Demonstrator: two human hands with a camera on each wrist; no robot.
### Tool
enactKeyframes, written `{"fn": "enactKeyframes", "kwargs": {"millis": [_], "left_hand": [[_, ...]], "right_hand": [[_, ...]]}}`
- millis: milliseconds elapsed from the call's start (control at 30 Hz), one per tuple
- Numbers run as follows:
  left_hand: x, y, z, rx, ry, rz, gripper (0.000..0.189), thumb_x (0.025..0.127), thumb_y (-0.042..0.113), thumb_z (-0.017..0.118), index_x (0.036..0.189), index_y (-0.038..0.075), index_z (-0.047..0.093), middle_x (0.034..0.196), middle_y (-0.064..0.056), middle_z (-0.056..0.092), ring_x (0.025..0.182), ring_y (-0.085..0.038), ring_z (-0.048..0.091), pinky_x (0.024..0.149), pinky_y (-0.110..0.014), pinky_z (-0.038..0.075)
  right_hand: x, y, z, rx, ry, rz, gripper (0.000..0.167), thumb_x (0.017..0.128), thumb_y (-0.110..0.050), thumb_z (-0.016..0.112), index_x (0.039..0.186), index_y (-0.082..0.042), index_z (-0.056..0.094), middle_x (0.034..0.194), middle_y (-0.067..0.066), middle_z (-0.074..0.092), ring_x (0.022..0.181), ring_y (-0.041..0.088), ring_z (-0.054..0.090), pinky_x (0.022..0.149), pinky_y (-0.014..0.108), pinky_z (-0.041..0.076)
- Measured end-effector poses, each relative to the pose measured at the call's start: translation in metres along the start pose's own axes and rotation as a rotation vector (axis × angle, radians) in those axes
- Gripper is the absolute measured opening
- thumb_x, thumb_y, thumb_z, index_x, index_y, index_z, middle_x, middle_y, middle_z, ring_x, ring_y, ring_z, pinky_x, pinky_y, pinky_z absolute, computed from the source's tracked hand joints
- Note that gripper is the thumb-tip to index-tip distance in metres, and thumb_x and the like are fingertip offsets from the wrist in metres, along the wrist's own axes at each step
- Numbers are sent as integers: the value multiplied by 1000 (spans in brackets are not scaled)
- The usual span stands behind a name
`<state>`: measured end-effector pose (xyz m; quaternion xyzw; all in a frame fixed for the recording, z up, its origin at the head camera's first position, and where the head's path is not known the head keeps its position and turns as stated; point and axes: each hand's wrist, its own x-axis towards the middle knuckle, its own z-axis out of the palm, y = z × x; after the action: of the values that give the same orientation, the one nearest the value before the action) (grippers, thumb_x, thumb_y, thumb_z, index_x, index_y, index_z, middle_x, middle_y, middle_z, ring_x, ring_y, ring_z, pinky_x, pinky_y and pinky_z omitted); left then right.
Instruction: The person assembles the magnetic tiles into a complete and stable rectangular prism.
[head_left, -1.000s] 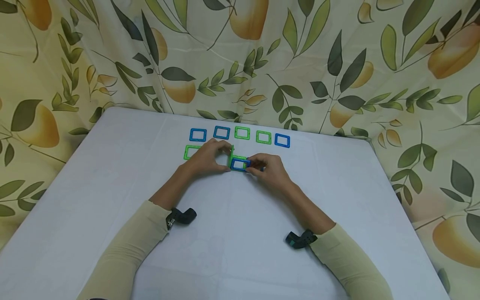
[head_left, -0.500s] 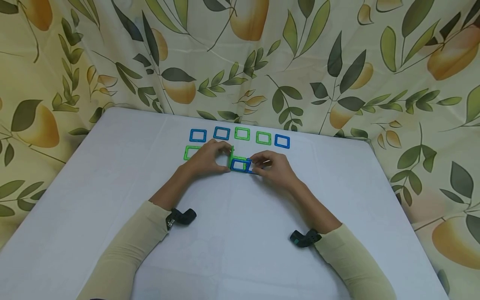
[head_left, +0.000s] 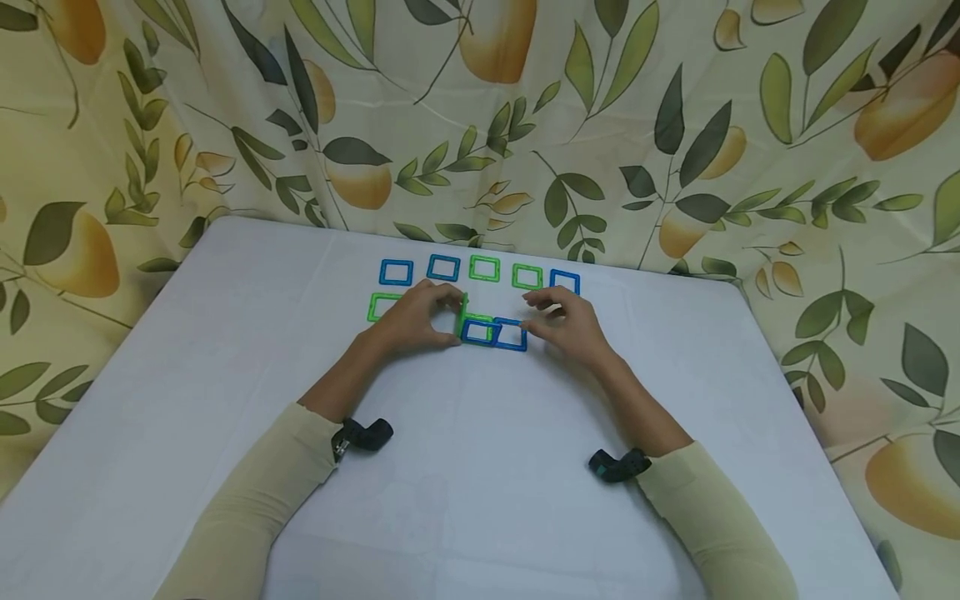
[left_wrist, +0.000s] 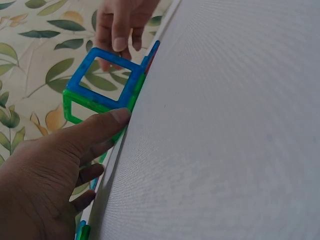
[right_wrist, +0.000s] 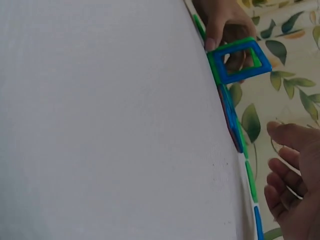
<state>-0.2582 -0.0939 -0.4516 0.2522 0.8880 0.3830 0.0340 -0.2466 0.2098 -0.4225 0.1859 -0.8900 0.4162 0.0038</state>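
Note:
My left hand [head_left: 412,317] holds a green magnetic tile [head_left: 462,315] that stands on edge, thumb at its near end and fingers at its far end. Joined to it, a blue magnetic tile [left_wrist: 102,77] also stands upright, forming a corner. Behind the blue one, another green tile [head_left: 480,317] is partly visible at the base. Flat on the table to the right lies a second blue tile [head_left: 512,336], its left edge against this small structure. My right hand [head_left: 573,327] hovers just right of that flat tile, fingers loosely bent and apart, holding nothing.
Behind the hands runs a row of flat tiles, among them a blue tile [head_left: 396,272] and a green tile [head_left: 484,268]. Another green tile [head_left: 381,307] is partly covered by my left hand. A white table [head_left: 465,483] meets a leaf-patterned curtain [head_left: 480,125].
My right hand has let go of the blue tile at the structure's right side and drawn back to the right. That tile now lies flat in full view. The left hand has stayed put.

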Motion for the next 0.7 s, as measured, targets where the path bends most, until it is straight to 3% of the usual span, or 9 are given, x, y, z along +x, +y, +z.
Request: {"fn": "enactKeyframes", "kwargs": {"millis": [133,367,700], "left_hand": [[0,1,0,2,2,5,64,79,25,95,136,15,66,122,4,68,118,-17,51,104,-39,45],[0,0,0,9,-5,-1,65,79,25,95,136,14,66,122,4,68,118,-18,52,104,-38,45],[1,0,1,-3,6,18,64,78,24,95,135,14,67,121,4,68,117,-18,52,104,-39,45]], "right_hand": [[4,10,-8,17,44,26,50,91,-11,84,136,0,66,130,16,67,119,32,58,102,49,48],[10,28,-19,15,105,82,49,90,-13,85,134,-1,69,133,15,65,122,32,55,105,47,44],[17,41,-30,-28,133,148,50,92,-20,84,136,-3,69,137,15,62,123,33,52,104,48,42]]}}
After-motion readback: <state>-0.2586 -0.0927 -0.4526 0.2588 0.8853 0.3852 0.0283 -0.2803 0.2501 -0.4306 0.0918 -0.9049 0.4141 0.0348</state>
